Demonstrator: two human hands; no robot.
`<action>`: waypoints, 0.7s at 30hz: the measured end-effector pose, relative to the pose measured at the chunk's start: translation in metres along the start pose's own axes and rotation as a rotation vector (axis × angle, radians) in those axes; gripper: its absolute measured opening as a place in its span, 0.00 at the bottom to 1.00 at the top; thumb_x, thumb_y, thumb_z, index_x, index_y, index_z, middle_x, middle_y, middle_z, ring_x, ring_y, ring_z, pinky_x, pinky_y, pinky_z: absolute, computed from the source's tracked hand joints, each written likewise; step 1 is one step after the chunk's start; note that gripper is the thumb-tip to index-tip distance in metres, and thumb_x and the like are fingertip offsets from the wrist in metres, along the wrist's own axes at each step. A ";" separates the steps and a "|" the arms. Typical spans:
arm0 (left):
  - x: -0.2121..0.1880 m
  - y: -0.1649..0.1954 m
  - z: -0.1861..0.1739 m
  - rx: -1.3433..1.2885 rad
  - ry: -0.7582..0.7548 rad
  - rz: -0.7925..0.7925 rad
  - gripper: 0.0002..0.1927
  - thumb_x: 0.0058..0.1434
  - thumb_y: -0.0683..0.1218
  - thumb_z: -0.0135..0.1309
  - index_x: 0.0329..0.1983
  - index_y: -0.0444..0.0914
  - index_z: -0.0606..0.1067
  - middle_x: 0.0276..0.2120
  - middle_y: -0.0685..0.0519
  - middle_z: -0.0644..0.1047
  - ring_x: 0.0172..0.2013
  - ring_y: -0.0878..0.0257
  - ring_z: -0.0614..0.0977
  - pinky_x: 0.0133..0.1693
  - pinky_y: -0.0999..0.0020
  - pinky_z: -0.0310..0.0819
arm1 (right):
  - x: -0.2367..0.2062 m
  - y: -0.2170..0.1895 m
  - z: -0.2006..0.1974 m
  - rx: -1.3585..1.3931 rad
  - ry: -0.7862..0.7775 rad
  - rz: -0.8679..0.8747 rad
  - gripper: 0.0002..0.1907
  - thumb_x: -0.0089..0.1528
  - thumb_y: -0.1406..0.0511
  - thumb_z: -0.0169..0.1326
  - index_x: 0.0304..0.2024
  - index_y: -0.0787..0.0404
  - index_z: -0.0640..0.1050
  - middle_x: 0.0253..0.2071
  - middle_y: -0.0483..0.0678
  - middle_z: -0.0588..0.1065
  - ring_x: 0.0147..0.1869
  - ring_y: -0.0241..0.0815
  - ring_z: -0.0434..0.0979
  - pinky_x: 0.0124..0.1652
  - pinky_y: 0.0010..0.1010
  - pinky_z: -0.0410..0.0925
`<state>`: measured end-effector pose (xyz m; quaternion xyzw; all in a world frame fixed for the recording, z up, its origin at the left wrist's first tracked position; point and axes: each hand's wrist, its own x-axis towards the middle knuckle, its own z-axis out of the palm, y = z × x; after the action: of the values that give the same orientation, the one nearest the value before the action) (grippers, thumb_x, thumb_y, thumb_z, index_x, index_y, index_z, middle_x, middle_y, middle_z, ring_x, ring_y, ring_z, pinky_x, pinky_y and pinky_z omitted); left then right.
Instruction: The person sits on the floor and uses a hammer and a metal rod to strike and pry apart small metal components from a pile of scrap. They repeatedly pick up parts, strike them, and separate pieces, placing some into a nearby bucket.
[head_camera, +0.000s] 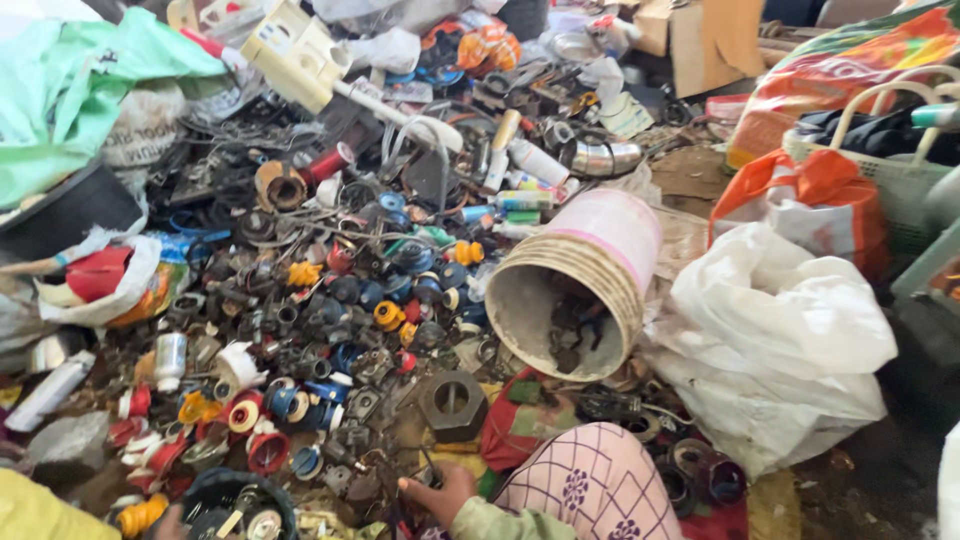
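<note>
My right hand (437, 493), in a yellow-green sleeve, reaches into the near edge of a big heap of scrap parts (330, 290), with its fingers curled on a small dark metal piece (428, 468). A large dark hexagonal nut (452, 403) lies just beyond it. Only a sliver of my left hand (168, 522) shows at the bottom edge, beside a dark round tub (205, 492) that holds small parts. Its fingers are hidden. My knee, in pink patterned cloth (590, 480), is to the right of my right hand.
A pink bucket (610, 235) lies on its side with dark scraps inside. A white plastic sack (770, 340) is to its right, and beyond that are orange bags (815, 190) and a basket (900, 180). A green sheet (70, 90) is at the far left, and a cardboard box (700, 40) stands at the back.
</note>
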<state>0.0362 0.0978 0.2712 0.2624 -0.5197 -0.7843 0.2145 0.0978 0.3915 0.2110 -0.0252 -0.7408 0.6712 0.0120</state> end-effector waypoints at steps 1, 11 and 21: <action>-0.003 0.001 0.001 0.046 -0.050 0.003 0.23 0.64 0.50 0.54 0.61 0.38 0.69 0.54 0.48 0.76 0.52 0.54 0.77 0.51 0.54 0.72 | -0.001 0.000 -0.003 -0.033 0.017 -0.034 0.25 0.54 0.49 0.70 0.29 0.64 0.81 0.21 0.46 0.77 0.26 0.31 0.73 0.30 0.32 0.68; -0.100 -0.183 0.055 0.195 -0.994 0.234 0.29 0.62 0.38 0.56 0.68 0.32 0.67 0.63 0.44 0.75 0.63 0.55 0.75 0.61 0.63 0.69 | 0.006 0.025 -0.010 0.232 0.112 0.054 0.26 0.58 0.46 0.62 0.30 0.63 0.83 0.23 0.40 0.77 0.29 0.28 0.70 0.31 0.30 0.67; -0.093 -0.170 0.038 0.100 -0.937 0.047 0.45 0.62 0.48 0.58 0.76 0.35 0.48 0.74 0.46 0.56 0.72 0.55 0.59 0.66 0.60 0.55 | 0.029 0.045 0.025 0.031 0.032 0.127 0.28 0.65 0.47 0.55 0.26 0.65 0.78 0.21 0.42 0.68 0.28 0.32 0.63 0.29 0.35 0.61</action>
<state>0.0727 0.2437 0.1438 -0.1217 -0.6032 -0.7873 -0.0386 0.0681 0.3728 0.1638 -0.0826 -0.7268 0.6816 -0.0185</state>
